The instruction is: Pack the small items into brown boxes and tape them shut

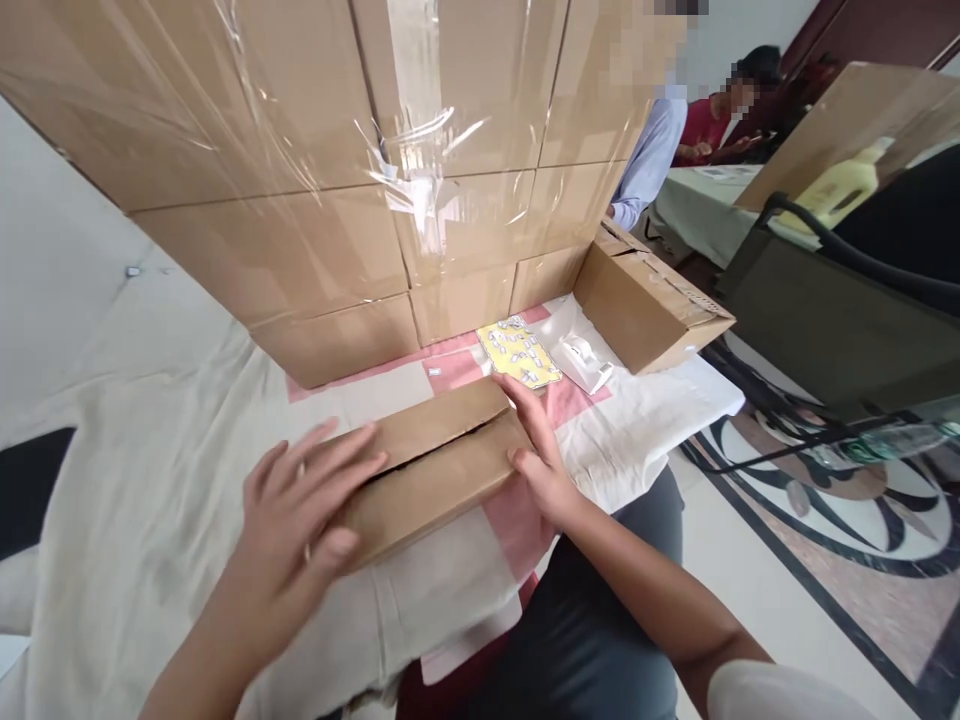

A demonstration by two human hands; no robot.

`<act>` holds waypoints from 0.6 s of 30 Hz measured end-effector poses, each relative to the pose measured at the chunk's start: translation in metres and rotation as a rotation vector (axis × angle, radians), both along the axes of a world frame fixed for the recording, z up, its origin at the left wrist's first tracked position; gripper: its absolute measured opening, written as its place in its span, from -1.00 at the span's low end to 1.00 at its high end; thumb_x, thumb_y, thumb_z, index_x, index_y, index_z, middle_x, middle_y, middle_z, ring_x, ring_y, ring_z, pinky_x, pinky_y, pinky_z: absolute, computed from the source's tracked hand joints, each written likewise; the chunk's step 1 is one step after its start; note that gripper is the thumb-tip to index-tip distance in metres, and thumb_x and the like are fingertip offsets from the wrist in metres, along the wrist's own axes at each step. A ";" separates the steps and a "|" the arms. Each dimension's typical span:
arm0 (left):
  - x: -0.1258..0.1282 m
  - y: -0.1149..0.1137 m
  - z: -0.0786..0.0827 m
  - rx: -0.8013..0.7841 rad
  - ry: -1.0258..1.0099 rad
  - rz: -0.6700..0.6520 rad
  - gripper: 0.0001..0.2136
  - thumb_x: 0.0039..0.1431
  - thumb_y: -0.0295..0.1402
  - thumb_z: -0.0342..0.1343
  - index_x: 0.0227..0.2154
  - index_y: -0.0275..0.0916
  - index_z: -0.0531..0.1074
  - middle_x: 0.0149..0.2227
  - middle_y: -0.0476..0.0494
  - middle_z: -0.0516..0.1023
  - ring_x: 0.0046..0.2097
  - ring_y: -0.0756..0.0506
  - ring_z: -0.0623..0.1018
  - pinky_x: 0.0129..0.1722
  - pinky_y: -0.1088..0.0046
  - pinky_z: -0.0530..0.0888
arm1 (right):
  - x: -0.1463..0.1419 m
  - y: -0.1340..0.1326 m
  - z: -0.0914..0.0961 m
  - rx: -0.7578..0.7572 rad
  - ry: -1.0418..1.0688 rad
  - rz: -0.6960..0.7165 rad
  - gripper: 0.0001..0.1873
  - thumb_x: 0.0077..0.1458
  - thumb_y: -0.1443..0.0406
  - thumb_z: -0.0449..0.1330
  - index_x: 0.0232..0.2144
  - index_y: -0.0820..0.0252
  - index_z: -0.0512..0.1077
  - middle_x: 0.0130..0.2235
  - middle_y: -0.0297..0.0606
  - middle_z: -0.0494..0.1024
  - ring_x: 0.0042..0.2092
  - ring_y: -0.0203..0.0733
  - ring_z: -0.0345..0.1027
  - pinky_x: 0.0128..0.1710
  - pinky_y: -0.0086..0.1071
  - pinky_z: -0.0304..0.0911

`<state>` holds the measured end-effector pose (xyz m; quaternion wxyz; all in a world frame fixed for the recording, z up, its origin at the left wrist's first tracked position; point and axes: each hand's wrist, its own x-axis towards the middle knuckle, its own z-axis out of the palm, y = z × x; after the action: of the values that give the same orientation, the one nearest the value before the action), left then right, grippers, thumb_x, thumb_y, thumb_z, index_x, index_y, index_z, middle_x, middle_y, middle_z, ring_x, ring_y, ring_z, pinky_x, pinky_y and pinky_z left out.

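Observation:
A long, narrow cardboard box (442, 460) lies on the cloth in front of me, its two top flaps folded in with a dark gap between them. Over its left end, my left hand (300, 510) is spread open, fingers resting across the flaps and thumb toward the near edge. My right hand (541, 450) is closed around the right end, with the thumb at the near corner and fingers on the far side. What the box contains is hidden.
Behind rises a wall of taped cardboard boxes (300, 240). Near it lie a yellow sheet with small pieces (517, 350), a white tape dispenser (585, 362) and another cardboard box (652, 300). A chair (825, 300) stands right; people sit beyond.

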<state>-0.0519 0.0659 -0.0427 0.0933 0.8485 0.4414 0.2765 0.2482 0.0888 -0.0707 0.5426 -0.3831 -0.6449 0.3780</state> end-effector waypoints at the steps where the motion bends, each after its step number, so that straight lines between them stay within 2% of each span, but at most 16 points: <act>1: 0.008 -0.006 0.006 0.053 0.141 -0.030 -0.53 0.48 -0.03 -0.11 0.33 0.00 0.31 0.41 -0.06 0.34 0.46 -0.32 0.23 0.46 -0.15 -0.08 | -0.001 -0.001 0.000 -0.002 -0.005 -0.005 -0.34 0.33 0.00 0.11 0.42 -0.23 0.15 0.47 -0.36 0.16 0.52 0.07 -0.12 0.51 0.05 -0.15; 4: 0.031 -0.018 0.011 0.247 0.296 0.006 -0.43 0.43 -0.07 0.01 0.39 -0.21 0.24 0.40 -0.17 0.36 0.42 -0.37 0.29 0.42 -0.02 0.07 | -0.001 0.002 -0.001 -0.021 -0.032 0.011 -0.33 0.31 -0.06 0.10 0.41 -0.18 0.19 0.46 -0.33 0.19 0.49 0.09 -0.05 0.47 0.03 -0.05; 7: 0.038 -0.020 0.004 0.329 0.310 0.018 -0.43 0.45 -0.14 -0.02 0.40 -0.31 0.22 0.39 -0.20 0.38 0.40 -0.40 0.32 0.37 0.01 0.16 | 0.020 0.021 0.001 0.007 -0.068 0.030 -0.34 0.30 -0.12 0.09 0.36 -0.11 0.27 0.37 -0.22 0.36 0.38 0.09 0.20 0.33 0.00 0.18; 8: 0.038 -0.019 0.001 0.340 0.306 0.008 -0.43 0.45 -0.13 -0.04 0.40 -0.31 0.22 0.38 -0.20 0.39 0.39 -0.40 0.34 0.36 0.01 0.17 | 0.034 0.031 0.004 0.026 -0.095 -0.036 -0.39 0.33 -0.12 0.06 0.29 -0.06 0.36 0.29 -0.18 0.45 0.32 0.08 0.29 0.29 -0.03 0.21; 9: 0.036 -0.018 -0.001 0.349 0.299 -0.001 -0.43 0.46 -0.12 -0.06 0.40 -0.31 0.22 0.38 -0.21 0.39 0.38 -0.41 0.35 0.36 0.00 0.18 | 0.052 0.043 0.007 0.040 -0.134 -0.159 -0.45 0.36 -0.11 0.02 0.17 0.01 0.46 0.18 -0.15 0.54 0.25 0.06 0.35 0.26 -0.05 0.23; 11: 0.033 -0.015 -0.004 0.361 0.286 -0.009 -0.41 0.46 -0.10 -0.08 0.42 -0.30 0.20 0.37 -0.21 0.40 0.37 -0.43 0.36 0.35 -0.03 0.19 | 0.092 0.069 0.014 0.010 -0.258 -0.547 -0.53 0.35 -0.05 0.02 -0.14 0.12 0.57 -0.01 -0.11 0.62 0.14 0.05 0.40 0.26 -0.10 0.19; 12: 0.032 -0.015 -0.005 0.363 0.281 -0.011 -0.40 0.46 -0.09 -0.09 0.43 -0.30 0.17 0.37 -0.21 0.40 0.37 -0.43 0.36 0.34 -0.04 0.19 | 0.112 0.080 0.016 -0.057 -0.321 -0.719 -0.55 0.31 -0.04 0.06 -0.21 0.15 0.56 -0.05 -0.10 0.62 0.12 0.06 0.40 0.23 -0.11 0.20; 13: 0.031 -0.014 -0.005 0.363 0.277 -0.012 -0.38 0.46 -0.08 -0.09 0.45 -0.29 0.15 0.37 -0.21 0.39 0.37 -0.43 0.36 0.34 -0.05 0.20 | 0.130 0.090 0.017 -0.175 -0.372 -0.807 -0.56 0.29 -0.03 0.06 -0.25 0.16 0.55 -0.07 -0.10 0.61 0.09 0.06 0.40 0.18 -0.15 0.22; 14: 0.030 -0.014 -0.006 0.361 0.272 -0.013 -0.37 0.46 -0.07 -0.09 0.46 -0.28 0.13 0.38 -0.21 0.39 0.37 -0.44 0.36 0.34 -0.06 0.20 | 0.146 0.097 0.016 -0.296 -0.400 -0.840 -0.55 0.27 -0.02 0.04 -0.31 0.18 0.54 -0.12 -0.10 0.61 0.02 0.04 0.43 0.11 -0.19 0.26; 16: 0.030 -0.015 -0.007 0.350 0.270 -0.008 -0.36 0.45 -0.06 -0.09 0.47 -0.26 0.10 0.39 -0.20 0.37 0.38 -0.43 0.35 0.35 -0.07 0.20 | 0.168 0.104 0.008 -0.432 -0.412 -0.839 -0.53 0.25 -0.02 0.03 -0.41 0.19 0.50 -0.24 -0.12 0.60 -0.13 -0.01 0.45 -0.02 -0.24 0.30; 18: 0.031 -0.016 -0.007 0.340 0.278 0.002 -0.36 0.44 -0.06 -0.08 0.47 -0.23 0.10 0.40 -0.19 0.35 0.39 -0.43 0.33 0.35 -0.08 0.20 | 0.178 0.104 -0.004 -0.481 -0.395 -0.815 -0.54 0.23 -0.02 0.03 -0.46 0.18 0.45 -0.34 -0.17 0.57 -0.23 -0.07 0.43 -0.14 -0.29 0.30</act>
<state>-0.0205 0.0503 -0.0493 -0.1131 0.8817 0.3977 0.2273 0.4267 0.1932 -0.0742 0.4100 -0.7817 -0.4282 0.1938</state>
